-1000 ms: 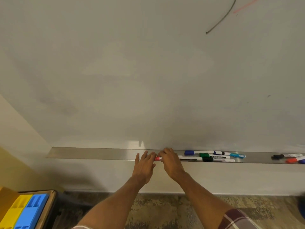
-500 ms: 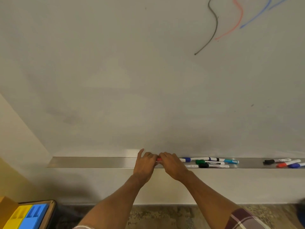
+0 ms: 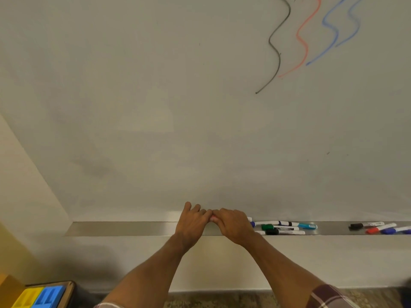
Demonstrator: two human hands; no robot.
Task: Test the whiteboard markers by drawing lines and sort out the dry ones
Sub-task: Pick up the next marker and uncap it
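The red marker is held just over the tray, mostly hidden (only a small bit shows between the hands); the left hand pinches one end and the fingers of the right hand curl round the rest; a hard pull on the cap could make it slip, fall, or bump the other markers nearby
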